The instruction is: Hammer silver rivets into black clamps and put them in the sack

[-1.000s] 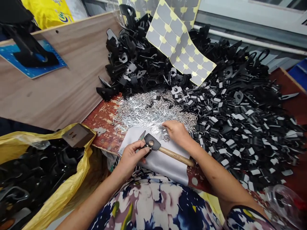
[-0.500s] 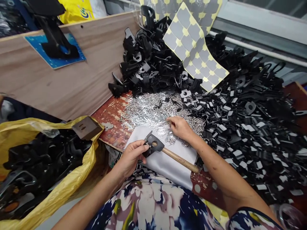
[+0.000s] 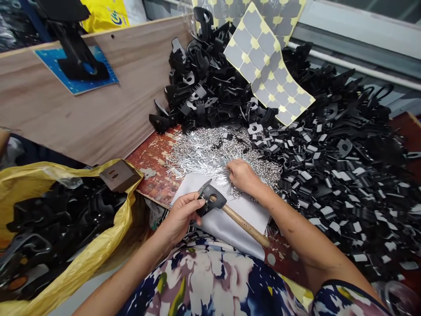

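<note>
My left hand (image 3: 184, 213) pinches a black clip part (image 3: 215, 197) with a round hole, held over the light grey sheet (image 3: 243, 224). Beneath the part lies a hammer, its wooden handle (image 3: 246, 226) slanting down to the right; the hammer's head is hidden. My right hand (image 3: 241, 175) rests at the near edge of a heap of small silver pins (image 3: 197, 153). Its fingers are closed together, and whatever is between them is too small to make out.
Black parts (image 3: 210, 83) are piled behind the pins, and small black pieces (image 3: 329, 175) spread along the right. A sticker sheet (image 3: 269, 66) lies on the pile. At left stand a wooden board (image 3: 131, 79) and a yellow bag (image 3: 121, 232) of black parts.
My right hand has shifted slightly left over the pins, its fingers more curled. The hammer handle's free end has swung a little toward me. My left hand still holds the clip part.
</note>
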### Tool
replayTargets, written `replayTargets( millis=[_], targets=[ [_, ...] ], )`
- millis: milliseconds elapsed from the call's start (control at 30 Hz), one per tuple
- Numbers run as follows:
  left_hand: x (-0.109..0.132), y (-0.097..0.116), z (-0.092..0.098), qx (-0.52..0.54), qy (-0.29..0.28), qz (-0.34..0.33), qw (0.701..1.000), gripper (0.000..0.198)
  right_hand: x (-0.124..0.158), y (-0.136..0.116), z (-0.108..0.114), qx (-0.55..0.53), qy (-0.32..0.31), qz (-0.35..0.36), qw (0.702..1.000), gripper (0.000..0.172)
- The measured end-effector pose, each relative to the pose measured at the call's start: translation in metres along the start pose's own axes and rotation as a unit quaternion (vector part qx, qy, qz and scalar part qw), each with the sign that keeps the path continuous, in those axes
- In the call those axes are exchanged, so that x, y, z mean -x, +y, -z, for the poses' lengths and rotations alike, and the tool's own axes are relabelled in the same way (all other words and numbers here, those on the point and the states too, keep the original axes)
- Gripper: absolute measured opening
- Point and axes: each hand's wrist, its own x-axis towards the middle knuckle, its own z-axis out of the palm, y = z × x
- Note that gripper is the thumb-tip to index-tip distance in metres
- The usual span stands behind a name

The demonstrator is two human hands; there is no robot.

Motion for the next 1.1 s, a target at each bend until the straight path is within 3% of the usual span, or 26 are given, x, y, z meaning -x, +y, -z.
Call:
replayTargets(
  millis=[133, 233, 300, 400, 500, 733, 1000, 1100],
  targets=[
    [0.001, 0.006, 0.001, 0.047, -0.001, -0.017, 0.999, 0.029, 0.019, 0.0, 0.018, -0.136, 0.057, -0.035, 0.989, 0.017],
    [-0.003, 0.005, -0.002, 0.081, 0.004, -0.018, 0.997, 0.038, 0.038, -0.024, 0.033, -0.267, 0.092, -0.014, 0.959, 0.015],
    [-0.007, 0.002, -0.005, 0.085, 0.0, -0.011, 0.996, 0.041, 0.049, -0.047, 0.041, -0.279, 0.086, 0.027, 0.956, 0.02],
    [-0.012, -0.004, -0.008, 0.095, -0.006, -0.009, 0.995, 0.036, 0.058, -0.078, 0.047, -0.245, 0.097, 0.088, 0.961, 0.029],
    [-0.013, -0.007, -0.009, 0.134, -0.004, -0.01, 0.991, 0.029, 0.06, -0.098, 0.045, -0.223, 0.112, 0.116, 0.961, 0.026],
    [-0.01, -0.012, -0.004, 0.164, -0.009, -0.013, 0.986, 0.029, 0.058, -0.101, 0.031, -0.174, 0.109, 0.125, 0.971, 0.025],
    [-0.01, -0.02, -0.01, 0.189, 0.007, -0.037, 0.981, 0.027, 0.056, -0.13, 0.032, 0.075, 0.14, 0.241, 0.957, 0.029],
    [-0.007, -0.018, -0.011, 0.194, 0.022, -0.042, 0.98, 0.028, 0.056, -0.129, 0.038, 0.034, 0.117, 0.215, 0.969, 0.03]
  ],
)
